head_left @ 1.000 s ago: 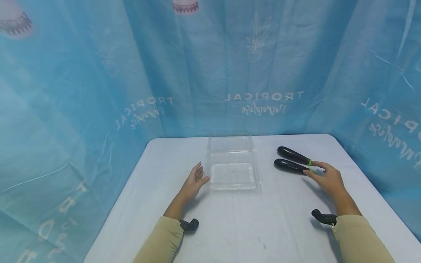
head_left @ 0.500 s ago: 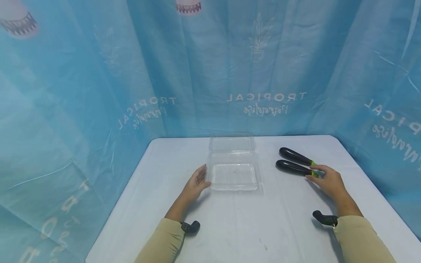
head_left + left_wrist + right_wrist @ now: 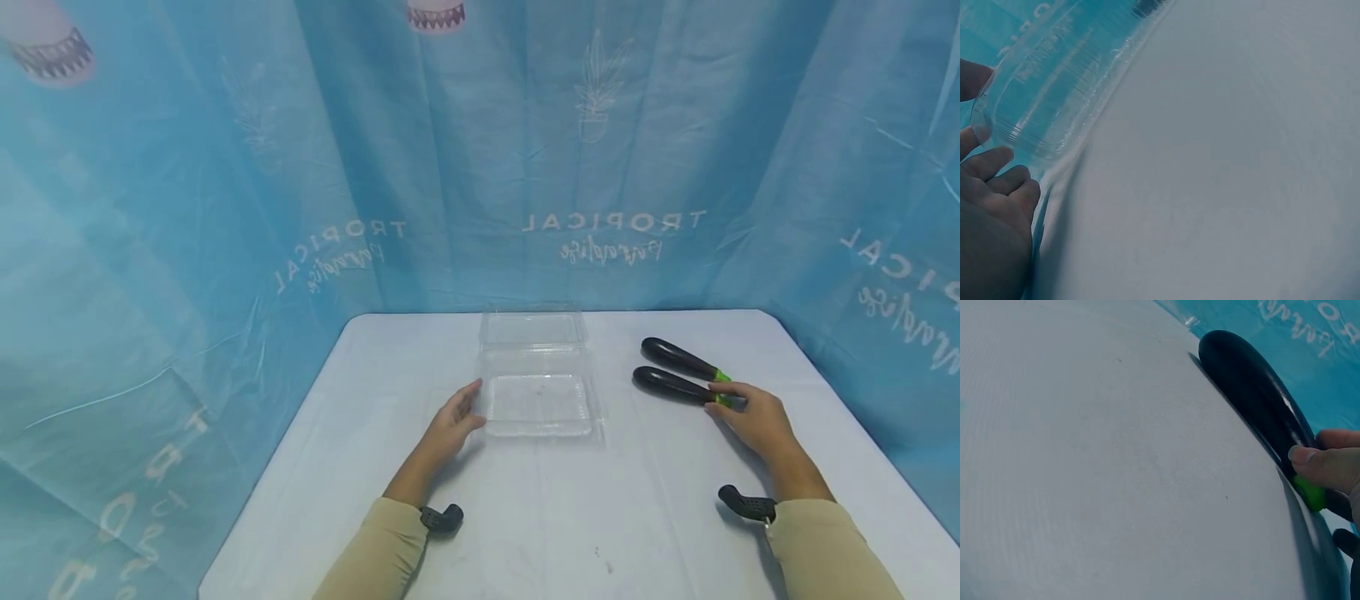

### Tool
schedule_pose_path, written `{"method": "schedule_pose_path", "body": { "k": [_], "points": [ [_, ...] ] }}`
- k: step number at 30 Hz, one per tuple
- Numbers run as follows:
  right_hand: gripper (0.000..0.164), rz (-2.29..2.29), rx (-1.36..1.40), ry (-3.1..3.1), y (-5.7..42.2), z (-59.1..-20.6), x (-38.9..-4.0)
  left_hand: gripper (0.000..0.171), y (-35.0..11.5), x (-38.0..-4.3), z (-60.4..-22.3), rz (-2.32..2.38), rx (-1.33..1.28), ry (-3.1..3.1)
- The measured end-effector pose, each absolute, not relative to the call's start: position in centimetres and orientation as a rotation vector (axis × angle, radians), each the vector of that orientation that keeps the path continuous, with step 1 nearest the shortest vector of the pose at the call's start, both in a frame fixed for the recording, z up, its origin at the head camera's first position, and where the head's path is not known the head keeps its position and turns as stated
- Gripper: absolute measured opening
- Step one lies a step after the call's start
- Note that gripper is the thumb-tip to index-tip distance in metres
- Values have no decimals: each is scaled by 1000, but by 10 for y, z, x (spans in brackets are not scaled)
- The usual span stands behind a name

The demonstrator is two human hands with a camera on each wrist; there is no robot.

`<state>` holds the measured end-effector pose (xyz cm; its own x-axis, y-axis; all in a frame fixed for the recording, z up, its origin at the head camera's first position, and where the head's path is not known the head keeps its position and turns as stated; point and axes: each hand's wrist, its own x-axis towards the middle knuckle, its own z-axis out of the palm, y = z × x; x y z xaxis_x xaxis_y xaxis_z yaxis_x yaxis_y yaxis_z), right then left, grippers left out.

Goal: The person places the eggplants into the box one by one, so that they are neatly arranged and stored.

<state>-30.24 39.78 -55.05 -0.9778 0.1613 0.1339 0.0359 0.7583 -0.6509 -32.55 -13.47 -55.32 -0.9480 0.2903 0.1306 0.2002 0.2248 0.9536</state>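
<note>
The right hand (image 3: pixel 759 421) pinches the green end (image 3: pixel 1309 492) of the nearer eggplant (image 3: pixel 671 384), which lies on the white table (image 3: pixel 555 508). At the left edge of the clear container (image 3: pixel 537 402), the left hand (image 3: pixel 448 429) holds thumb and fingers spread.

Blue curtain (image 3: pixel 480 158) hung in folds on three sides, pale lettering (image 3: pixel 615 222) ran mirrored across it, an outlined potted plant (image 3: pixel 594 127) above, white tabletop (image 3: pixel 540 508) with rounded far corners, light soft and even.
</note>
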Motion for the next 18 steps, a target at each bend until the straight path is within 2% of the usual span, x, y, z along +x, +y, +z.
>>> {"method": "schedule_pose_path", "body": {
  "k": [7, 18],
  "points": [
    [39, 1028, -126, -2739, 398, -553, -302, 67, -133, -325, -552, 1864, 483, 2395],
    [41, 1084, -145, -2716, 398, -553, -299, 70, -132, -324, -552, 1867, 476, 2384]
  ]
}}
